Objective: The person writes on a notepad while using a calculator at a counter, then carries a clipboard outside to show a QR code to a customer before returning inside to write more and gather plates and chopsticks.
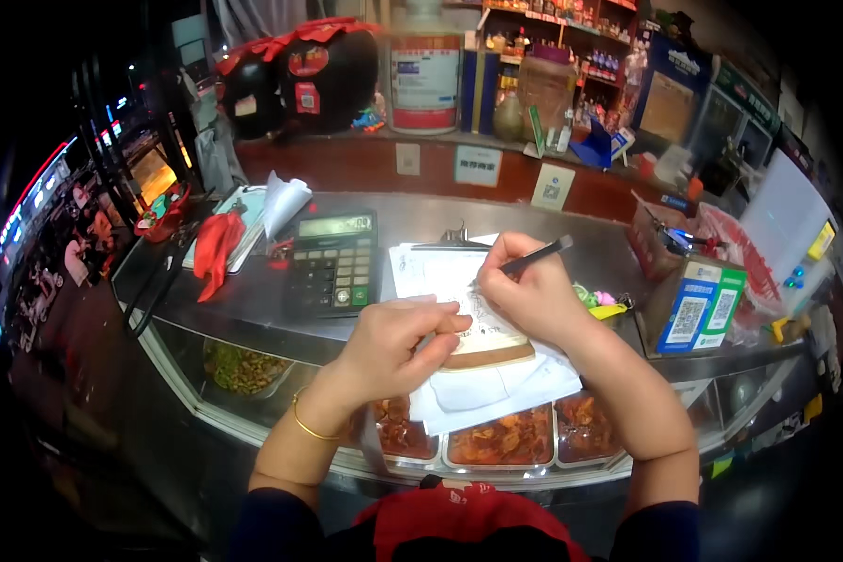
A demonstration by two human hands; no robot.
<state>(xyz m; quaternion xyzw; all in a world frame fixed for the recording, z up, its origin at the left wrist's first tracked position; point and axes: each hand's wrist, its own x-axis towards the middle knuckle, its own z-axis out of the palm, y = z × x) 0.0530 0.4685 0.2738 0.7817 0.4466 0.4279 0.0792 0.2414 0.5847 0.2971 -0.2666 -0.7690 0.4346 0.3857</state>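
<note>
My right hand (530, 284) grips a dark pen (539, 254), its lower end hidden behind the fingers, over a small notepad (495, 330) that bears handwriting. The fingertips of my left hand (407, 341) rest at the pad's left side, fingers spread a little and holding nothing. Beneath the pad lie loose white sheets (495, 393), which hang past the counter's front edge. A metal binder clip (456, 235) stands at the top of the stack. Left of the papers sits a desk calculator (334, 263) with a lit display.
A box with printed codes (699, 305) stands right of my right hand, beside a red plastic basket (745, 242). A red cloth (218, 246) lies over papers at left. Below the counter (421, 204), a glass case holds trays of food (502, 439). Large dark jars (330, 77) line the back ledge.
</note>
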